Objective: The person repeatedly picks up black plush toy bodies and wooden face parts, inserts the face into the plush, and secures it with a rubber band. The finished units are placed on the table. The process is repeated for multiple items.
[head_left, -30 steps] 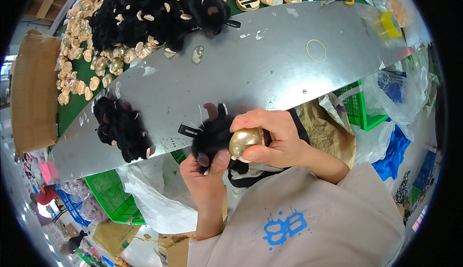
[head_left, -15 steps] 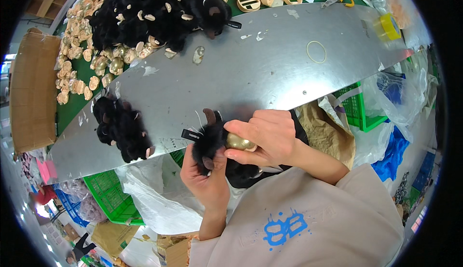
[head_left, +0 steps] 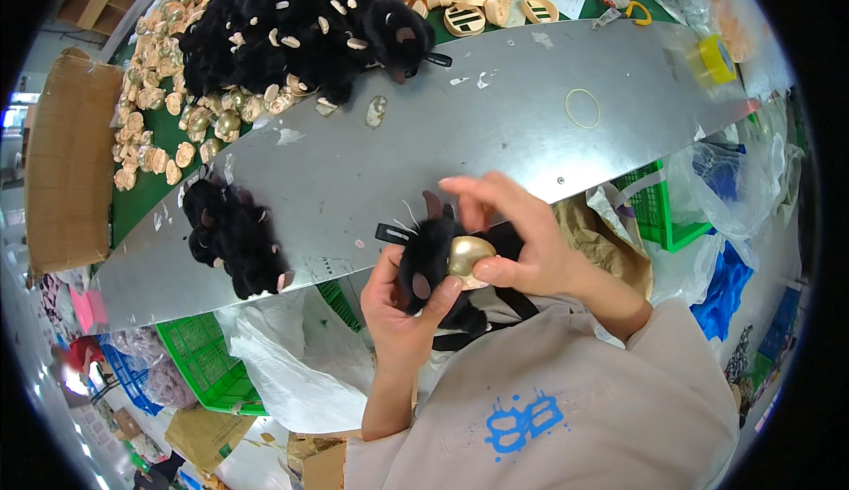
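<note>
My left hand [head_left: 400,320] is wrapped round a black plush toy [head_left: 428,256] with brown ears, pale whiskers and a black tag, held over the table's near edge. A shiny gold dome [head_left: 470,251] with a pale peach base sits against the toy's right side. The tip of my left thumb lies by the dome's lower edge. My right hand [head_left: 535,247] is open, its thumb touching the dome's right side and its fingers lifted apart above it. What joins dome and toy is hidden. Two or so more black plush toys [head_left: 237,238] lie on the table to the left.
On the grey metal table [head_left: 495,127] lies a rubber band [head_left: 582,108]. Behind are piled plush toys [head_left: 292,34], peach and gold parts [head_left: 150,92], peach rings [head_left: 464,19], scissors [head_left: 628,5] and yellow tape [head_left: 716,58]. Green baskets [head_left: 208,357] and plastic bags stand below.
My right fingers have lifted off the gold dome and spread, baring more of it. My left hand and the toy have shifted rightward in the picture.
</note>
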The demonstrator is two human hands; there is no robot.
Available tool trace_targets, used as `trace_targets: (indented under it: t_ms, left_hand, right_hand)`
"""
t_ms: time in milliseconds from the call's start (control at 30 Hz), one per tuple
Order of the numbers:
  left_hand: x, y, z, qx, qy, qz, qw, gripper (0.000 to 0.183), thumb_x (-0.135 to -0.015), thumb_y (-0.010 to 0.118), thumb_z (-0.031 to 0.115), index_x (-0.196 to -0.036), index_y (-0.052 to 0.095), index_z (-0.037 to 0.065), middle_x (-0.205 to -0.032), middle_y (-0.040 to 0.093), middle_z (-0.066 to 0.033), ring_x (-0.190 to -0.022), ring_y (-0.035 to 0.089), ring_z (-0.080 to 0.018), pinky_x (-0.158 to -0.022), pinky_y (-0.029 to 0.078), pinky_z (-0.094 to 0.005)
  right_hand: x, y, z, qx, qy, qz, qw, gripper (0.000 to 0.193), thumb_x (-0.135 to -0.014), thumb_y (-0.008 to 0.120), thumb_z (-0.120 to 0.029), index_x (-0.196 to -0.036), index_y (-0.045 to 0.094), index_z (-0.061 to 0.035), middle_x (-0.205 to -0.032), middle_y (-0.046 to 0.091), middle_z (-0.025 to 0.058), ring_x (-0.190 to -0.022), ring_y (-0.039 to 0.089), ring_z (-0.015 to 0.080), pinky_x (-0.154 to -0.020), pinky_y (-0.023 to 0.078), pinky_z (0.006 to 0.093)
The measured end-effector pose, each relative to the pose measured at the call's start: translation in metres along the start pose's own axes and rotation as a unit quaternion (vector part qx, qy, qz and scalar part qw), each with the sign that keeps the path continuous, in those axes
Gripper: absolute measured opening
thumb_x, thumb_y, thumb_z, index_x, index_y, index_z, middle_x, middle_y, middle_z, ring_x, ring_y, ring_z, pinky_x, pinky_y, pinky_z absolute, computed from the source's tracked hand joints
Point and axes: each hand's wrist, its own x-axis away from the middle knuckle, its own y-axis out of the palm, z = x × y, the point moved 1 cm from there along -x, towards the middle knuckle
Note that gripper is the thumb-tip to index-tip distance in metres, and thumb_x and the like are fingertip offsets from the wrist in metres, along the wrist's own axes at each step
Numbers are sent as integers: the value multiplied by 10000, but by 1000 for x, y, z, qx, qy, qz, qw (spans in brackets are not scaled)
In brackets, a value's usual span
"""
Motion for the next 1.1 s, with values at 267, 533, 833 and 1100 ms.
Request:
trace_targets:
  t_ms: [267, 533, 833, 1100]
  left_hand:
    - [-8, -1, 4, -10, 7, -55, 998, 306, -791, 776, 24, -1033, 588, 18, -931, 611, 15, -849, 552, -66, -780, 438, -213]
    - [-5, -11, 3, -46, 8, -108, 993, 342, -814, 732, 12, -1117, 573, 4, -1013, 606, -3, -930, 550, -84, -861, 426, -228]
    - [-5, -8, 0, -9, 17, -118, 993, 360, -851, 665, -8, -1190, 545, -10, -1130, 588, -38, -1018, 552, -113, -923, 423, -253]
    - [-10, -6, -6, 20, 115, -166, 979, 172, -862, 616, 18, -1019, 550, -1, -1134, 441, -126, -1001, 533, -199, -941, 451, -343]
  right_hand:
    - [-1, -6, 23, -405, 221, -213, 861, 739, -752, 838, -374, -1308, 500, -24, -1169, 568, 31, -1086, 535, 124, -963, 435, 294]
    - [17, 5, 25, -455, 270, -215, 821, 799, -689, 887, -433, -1267, 541, -3, -1114, 603, 22, -1037, 564, 109, -928, 463, 282]
    - [24, 1, 7, -443, 244, -164, 847, 576, -783, 834, -186, -1243, 541, 0, -1044, 603, 10, -936, 568, 85, -832, 497, 259]
    - [23, 3, -23, -9, -106, -59, 993, 418, -743, 823, -171, -1015, 596, 51, -1054, 538, 123, -884, 599, 245, -761, 506, 304]
